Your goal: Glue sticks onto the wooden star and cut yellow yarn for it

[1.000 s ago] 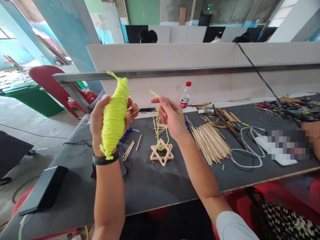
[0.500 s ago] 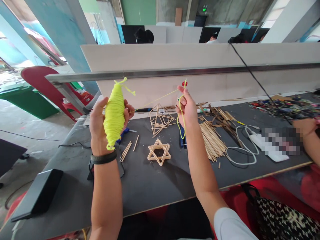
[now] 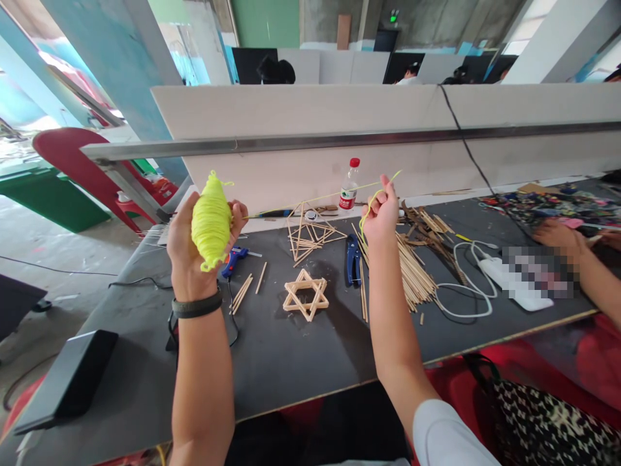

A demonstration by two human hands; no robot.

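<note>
A wound bundle of neon-yellow yarn (image 3: pixel 212 223) rests in my left hand (image 3: pixel 187 243), gripped between thumb and fingers above the table. From it a thin strand (image 3: pixel 310 199) runs taut across to my right hand (image 3: pixel 381 213). My right fingers pinch that strand, and a loose end sticks up past the fingertips while another length hangs along the palm. Below and between the hands lies a six-pointed star of glued wooden sticks (image 3: pixel 292 299) on the dark table. Behind it is a larger, thinner stick frame (image 3: pixel 292 236) with loose sticks on it.
Blue pliers (image 3: pixel 353 259) lie by my right forearm, beside a pile of sticks (image 3: pixel 412 275). A blue glue gun (image 3: pixel 235 261) is near my left wrist. A red-capped bottle (image 3: pixel 348 184) stands at the back. At right are a white power strip (image 3: pixel 514 285) and a co-worker's hand (image 3: pixel 557 239).
My right hand has moved right, drawing the strand longer and uncovering the bottle and pliers. The yarn bundle has tilted and sits slightly lower. The co-worker's hand has shifted left.
</note>
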